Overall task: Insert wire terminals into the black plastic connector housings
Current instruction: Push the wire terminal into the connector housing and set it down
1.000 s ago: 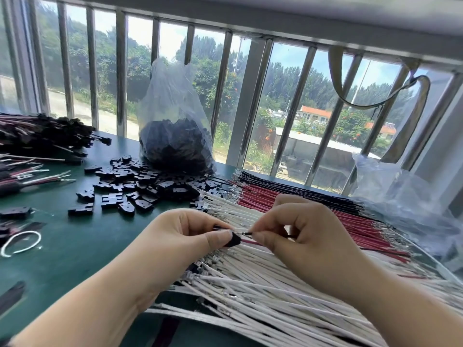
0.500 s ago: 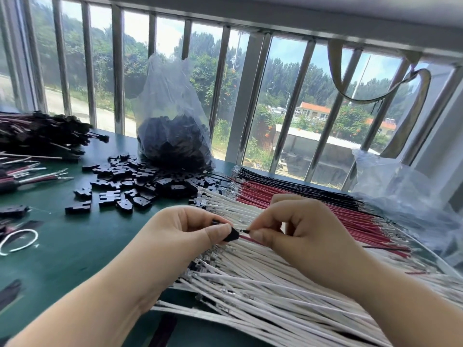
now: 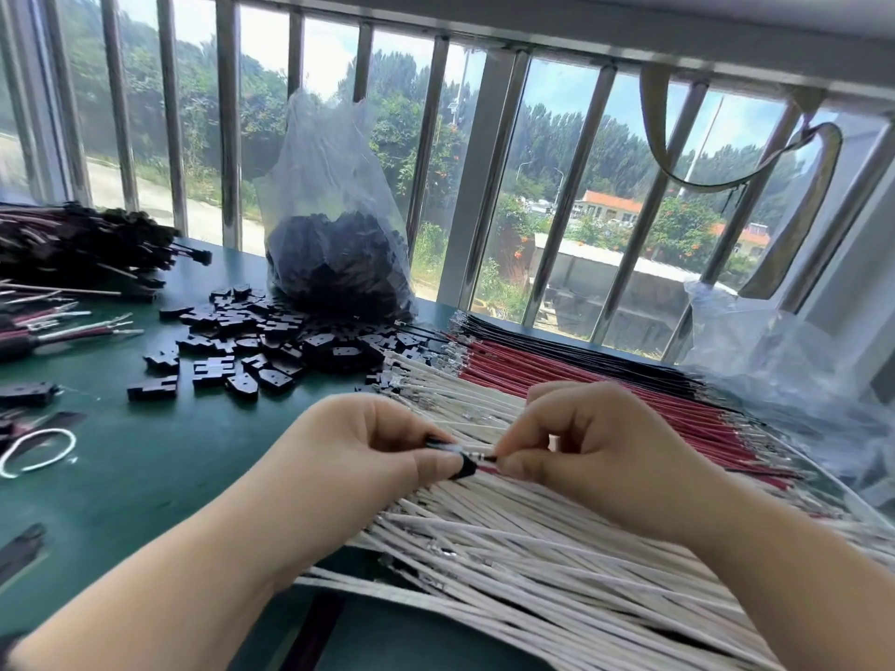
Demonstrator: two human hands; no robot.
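- Left hand [image 3: 368, 457], centre of the frame, pinches a small black connector housing [image 3: 466, 466] between thumb and forefinger; only the housing's right end shows past the fingertips.
- Right hand [image 3: 595, 452], just right of centre, pinches a wire [image 3: 484, 458] close to its terminal end, which meets the housing's open face. Seating depth cannot be judged; the fingers hide the joint.
- A red wire [image 3: 486, 469] appears to leave the same housing below it, suggesting one cavity is already filled.
- Both hands hover above the white wires [image 3: 508, 549] fanned across the lower right, with red wires [image 3: 557, 375] and black wires [image 3: 557, 343] beyond.
- Loose housings [image 3: 271, 346] lie scattered at centre left on the green table [image 3: 145, 477], in front of a clear bag [image 3: 334, 244] holding more. Finished harnesses [image 3: 82, 244] are piled at upper left.
- Risk: a terminal entering tilted or rotated would likely jam or bend, since the grip sits so near the tip that alignment is hard to see.
- Risk: a partial push may leave the terminal unlatched and able to back out.
- Risk: choosing the wrong cavity would swap wire positions.
- Risk: a slipping pinch could drop the housing into the wires below.
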